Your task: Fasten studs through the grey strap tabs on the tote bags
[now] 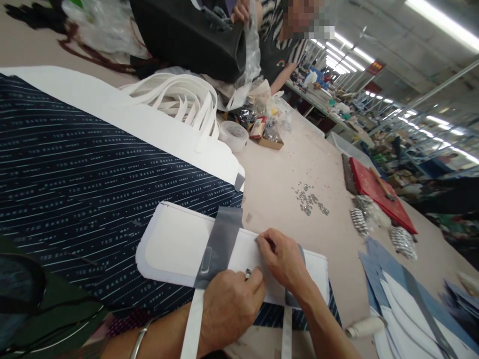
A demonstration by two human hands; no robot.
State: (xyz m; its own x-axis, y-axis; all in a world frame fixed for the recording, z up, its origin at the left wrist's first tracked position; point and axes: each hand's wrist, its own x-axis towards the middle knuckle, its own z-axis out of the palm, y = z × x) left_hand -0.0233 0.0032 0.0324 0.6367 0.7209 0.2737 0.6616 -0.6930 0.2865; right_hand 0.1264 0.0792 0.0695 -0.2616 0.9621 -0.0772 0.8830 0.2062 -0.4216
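Observation:
A long white panel (174,244) with rounded corners lies across dark blue printed fabric (105,174). Two grey strips cross the panel, and the left grey strip (225,234) continues toward me beside a white strap (192,324). Near the panel's lower edge, my left hand (232,304) is closed, with a small shiny metal piece (248,272) showing between thumb and fingers. My right hand (282,257) rests over the panel's right part, thumb and fingertips pinched at its upper edge. Whatever tiny thing is in that pinch is too small to name. A second white strap (286,331) hangs below the right wrist.
Small metal pieces (309,199) lie scattered on the table (269,184). Beyond are a tape roll (234,135), bundled white straps (179,97) and a small box (270,142). A red slab (377,192) and stacked panels (411,304) lie right. Another person stands across, handling a black bag (190,40).

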